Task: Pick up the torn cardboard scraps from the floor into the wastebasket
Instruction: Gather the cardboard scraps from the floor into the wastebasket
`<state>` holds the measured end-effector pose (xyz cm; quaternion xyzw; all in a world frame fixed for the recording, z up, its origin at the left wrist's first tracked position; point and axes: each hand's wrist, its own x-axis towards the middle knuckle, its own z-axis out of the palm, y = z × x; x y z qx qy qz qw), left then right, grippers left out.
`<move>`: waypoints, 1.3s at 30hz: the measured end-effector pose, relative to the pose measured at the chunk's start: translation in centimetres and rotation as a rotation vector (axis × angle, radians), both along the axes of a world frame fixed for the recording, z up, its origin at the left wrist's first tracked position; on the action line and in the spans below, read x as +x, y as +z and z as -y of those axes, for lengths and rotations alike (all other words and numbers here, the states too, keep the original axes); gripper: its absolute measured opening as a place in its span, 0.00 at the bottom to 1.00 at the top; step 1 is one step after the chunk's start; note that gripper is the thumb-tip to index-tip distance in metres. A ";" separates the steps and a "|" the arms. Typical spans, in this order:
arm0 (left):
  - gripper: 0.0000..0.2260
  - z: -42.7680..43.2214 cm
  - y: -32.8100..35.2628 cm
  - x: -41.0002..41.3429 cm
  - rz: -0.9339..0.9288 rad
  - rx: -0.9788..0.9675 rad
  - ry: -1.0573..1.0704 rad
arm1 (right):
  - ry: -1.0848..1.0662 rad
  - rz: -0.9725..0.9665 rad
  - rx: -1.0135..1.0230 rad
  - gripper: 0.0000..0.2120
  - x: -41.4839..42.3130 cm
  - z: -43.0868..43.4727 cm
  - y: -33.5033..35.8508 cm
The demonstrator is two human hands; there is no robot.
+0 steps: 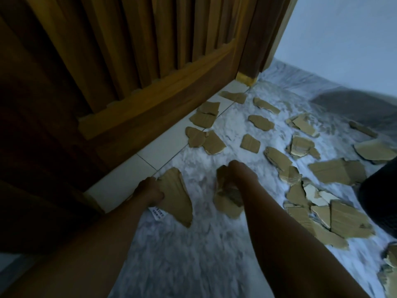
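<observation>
Head view, dim light. Both bare forearms reach forward from the bottom of the frame to the marbled grey-white floor (193,254).

The left hand (149,191), left of centre, has its fingers curled over the left edge of a large cardboard scrap (178,203), gripping it. A white printed label (158,212) shows just below the hand at the scrap's lower left corner.

The right hand (237,174), at centre, is closed round a bunch of scraps (226,198) that hangs below it. Whether the bunch touches the floor cannot be told.

Many more loose scraps (249,143) lie across the floor from the centre to the right edge. Some overlap one another, and the thickest heap (348,220) lies at the lower right.

A slatted wooden door (129,61) fills the upper left. A strip of plain pale tiles (163,147) runs along its foot, and a few scraps lie across the strip's edge.

A pale wall (354,39) fills the upper right. A dark rounded shape (380,190) cuts in at the right edge, and it cannot be told whether it is the wastebasket.
</observation>
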<state>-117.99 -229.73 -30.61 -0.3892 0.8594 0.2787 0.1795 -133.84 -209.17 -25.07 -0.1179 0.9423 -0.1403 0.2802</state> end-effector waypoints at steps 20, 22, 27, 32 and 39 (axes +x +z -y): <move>0.32 0.3 -0.3 -0.1 -0.031 0.017 -0.037 | -0.239 0.107 -0.223 0.29 -6.0 -0.9 5.0; 0.32 0.3 -0.3 -0.1 -0.016 0.009 -0.040 | -0.276 0.190 -0.266 0.24 -6.2 -2.3 6.1; 0.31 0.4 -0.4 -0.2 -0.005 0.013 -0.023 | -0.269 0.300 -0.252 0.20 -2.7 -4.5 2.5; 0.30 0.3 -0.6 -0.4 0.006 0.005 -0.010 | -0.188 0.043 -0.086 0.30 -0.5 -3.6 -2.7; 0.28 0.1 -0.5 -0.4 -0.002 -0.010 -0.026 | -0.103 -0.032 -0.205 0.23 -2.0 -0.5 0.1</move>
